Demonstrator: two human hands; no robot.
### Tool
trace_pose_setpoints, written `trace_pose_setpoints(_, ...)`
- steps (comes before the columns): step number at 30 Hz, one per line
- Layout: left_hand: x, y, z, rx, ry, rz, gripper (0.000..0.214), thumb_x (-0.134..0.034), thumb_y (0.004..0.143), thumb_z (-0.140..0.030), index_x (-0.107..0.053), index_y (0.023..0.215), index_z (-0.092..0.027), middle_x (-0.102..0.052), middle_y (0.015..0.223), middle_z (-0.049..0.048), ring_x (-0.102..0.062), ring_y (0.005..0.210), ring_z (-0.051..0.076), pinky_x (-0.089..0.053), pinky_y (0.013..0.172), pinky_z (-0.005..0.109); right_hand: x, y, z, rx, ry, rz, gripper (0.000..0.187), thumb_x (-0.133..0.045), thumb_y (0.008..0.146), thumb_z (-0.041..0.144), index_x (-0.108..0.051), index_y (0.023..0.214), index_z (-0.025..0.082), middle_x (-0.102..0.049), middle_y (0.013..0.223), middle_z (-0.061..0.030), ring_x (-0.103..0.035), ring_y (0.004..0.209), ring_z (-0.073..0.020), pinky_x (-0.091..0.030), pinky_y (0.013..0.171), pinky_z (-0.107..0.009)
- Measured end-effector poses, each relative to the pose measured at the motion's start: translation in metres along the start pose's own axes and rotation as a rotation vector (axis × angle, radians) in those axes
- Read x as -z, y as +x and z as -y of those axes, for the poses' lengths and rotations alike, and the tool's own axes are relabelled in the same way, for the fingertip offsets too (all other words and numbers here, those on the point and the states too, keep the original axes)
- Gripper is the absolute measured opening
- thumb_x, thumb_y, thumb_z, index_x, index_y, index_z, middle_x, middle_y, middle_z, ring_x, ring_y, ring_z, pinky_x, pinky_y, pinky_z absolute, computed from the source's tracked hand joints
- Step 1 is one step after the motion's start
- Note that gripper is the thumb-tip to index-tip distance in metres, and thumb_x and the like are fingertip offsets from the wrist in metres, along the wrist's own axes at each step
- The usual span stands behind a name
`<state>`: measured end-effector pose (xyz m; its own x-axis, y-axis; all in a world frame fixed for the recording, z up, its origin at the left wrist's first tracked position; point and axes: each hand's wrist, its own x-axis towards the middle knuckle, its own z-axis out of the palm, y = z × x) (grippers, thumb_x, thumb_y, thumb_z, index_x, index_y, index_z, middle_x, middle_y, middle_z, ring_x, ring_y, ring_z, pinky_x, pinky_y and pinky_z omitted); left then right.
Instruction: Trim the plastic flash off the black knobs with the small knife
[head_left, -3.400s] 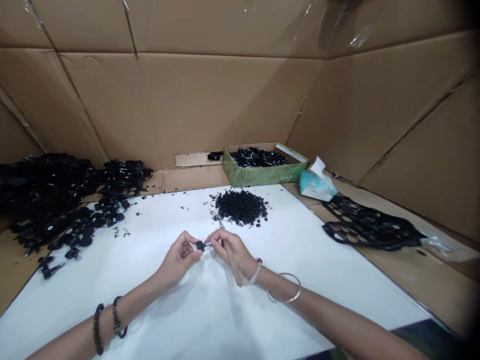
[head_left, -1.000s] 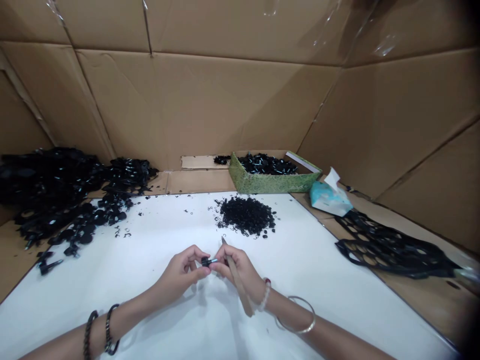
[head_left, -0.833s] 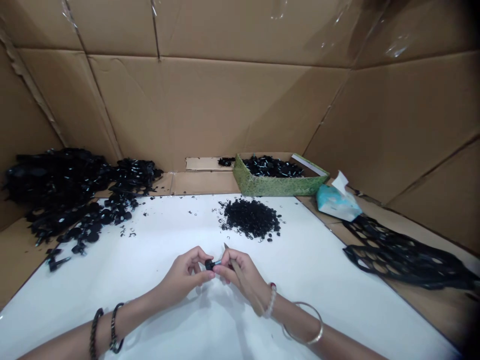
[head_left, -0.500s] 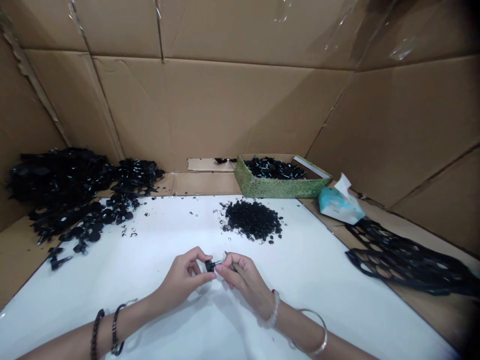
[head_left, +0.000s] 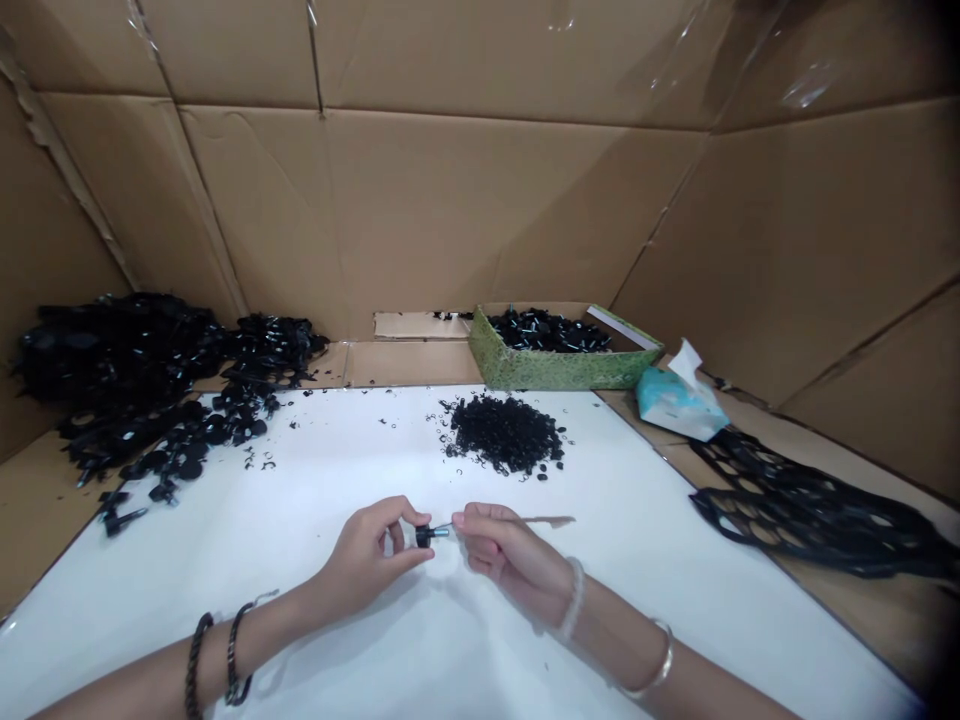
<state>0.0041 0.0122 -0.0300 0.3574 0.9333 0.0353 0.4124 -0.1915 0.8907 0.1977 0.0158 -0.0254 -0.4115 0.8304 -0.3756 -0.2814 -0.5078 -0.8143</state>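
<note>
In the lower middle of the frame, the left hand (head_left: 367,552) pinches the black knob (head_left: 424,537) between thumb and finger. The right hand (head_left: 517,560) has its fingers clamped on the thin tool (head_left: 556,520), which earlier slanted steeply and now lies almost level.

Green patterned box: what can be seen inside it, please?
Inside the green patterned box lie black pieces, some with shiny shafts, looking like the black knob the left hand holds. The box's floor and lower pieces are covered and cannot be seen.
</note>
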Motion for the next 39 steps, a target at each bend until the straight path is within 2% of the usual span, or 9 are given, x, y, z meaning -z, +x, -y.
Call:
trace_pose_setpoints(4, 0.000, -0.001, 0.002, -0.005, -0.073, -0.014, 0.022, -0.065, 0.073, -0.037, -0.058, 0.083, -0.019, -0.054, 0.071, -0.0006, -0.044, 0.058, 0.011, -0.033, 0.054, 0.022, 0.003, -0.001, 0.007, -0.043, 0.050, -0.012, 0.044, -0.075, 0.064, 0.028, -0.034, 0.053, 0.018, -0.030, 0.043, 0.0102, -0.020, 0.044, -0.0039, -0.018, 0.048, -0.022)
trace_pose_setpoints(10, -0.004, -0.003, 0.011, -0.002, -0.198, -0.050, 0.023, -0.065, 0.074, -0.038, -0.053, 0.081, -0.019, -0.046, 0.065, -0.0029, -0.039, 0.058, 0.011, -0.032, 0.056, 0.023, 0.002, -0.009, 0.017, 0.070, 0.005, 0.010, 0.042, -0.075, 0.062, 0.029, -0.036, 0.052, 0.018, -0.030, 0.036, 0.0110, -0.019, 0.039, -0.0027, -0.014, 0.046, -0.023)
trace_pose_setpoints(16, -0.005, -0.001, 0.014, 0.023, -0.205, -0.036, 0.024, -0.065, 0.074, -0.037, -0.048, 0.074, -0.020, -0.039, 0.056, -0.0064, -0.034, 0.054, 0.010, -0.031, 0.056, 0.024, 0.006, -0.011, 0.022, 0.073, 0.038, 0.014, 0.041, -0.075, 0.063, 0.026, -0.036, 0.052, 0.017, -0.031, 0.036, 0.0112, -0.018, 0.039, -0.0027, -0.014, 0.046, -0.023)
trace_pose_setpoints(22, -0.002, 0.000, 0.014, 0.045, -0.191, 0.035, 0.025, -0.065, 0.073, -0.038, -0.048, 0.078, -0.020, -0.041, 0.058, -0.0061, -0.034, 0.055, 0.010, -0.030, 0.056, 0.024, 0.016, -0.009, 0.034, 0.050, 0.119, -0.020, 0.047, -0.077, 0.062, 0.025, -0.031, 0.055, 0.018, -0.029, 0.038, 0.0124, -0.017, 0.040, -0.0027, -0.016, 0.047, -0.021)
trace_pose_setpoints(29, -0.001, 0.000, 0.012, 0.029, -0.210, -0.006, 0.025, -0.065, 0.074, -0.035, -0.044, 0.075, -0.020, -0.040, 0.054, -0.0081, -0.032, 0.054, 0.009, -0.036, 0.064, 0.026, 0.022, -0.012, 0.044, 0.032, 0.152, -0.025, 0.046, -0.077, 0.062, 0.021, -0.031, 0.056, 0.019, -0.030, 0.039, 0.0124, -0.015, 0.041, -0.0030, -0.014, 0.044, -0.020)
trace_pose_setpoints(34, 0.000, 0.001, 0.013, 0.046, -0.272, -0.009, 0.025, -0.065, 0.074, -0.033, -0.043, 0.073, -0.021, -0.035, 0.050, -0.0094, -0.035, 0.052, 0.009, -0.037, 0.063, 0.025, 0.026, -0.015, 0.052, 0.046, 0.188, -0.035, 0.051, -0.077, 0.062, 0.019, -0.027, 0.055, 0.019, -0.029, 0.039, 0.0128, -0.014, 0.041, -0.0022, -0.018, 0.044, -0.018)
trace_pose_setpoints(39, 0.000, 0.001, 0.015, 0.059, -0.291, 0.017, 0.025, -0.067, 0.073, -0.033, -0.045, 0.075, -0.020, -0.038, 0.051, -0.0089, -0.036, 0.053, 0.009, -0.039, 0.065, 0.024, 0.038, -0.017, 0.067, 0.069, 0.269, -0.054, 0.051, -0.076, 0.064, 0.016, -0.026, 0.055, 0.019, -0.029, 0.040, 0.0131, -0.016, 0.039, -0.0011, -0.023, 0.044, -0.017)
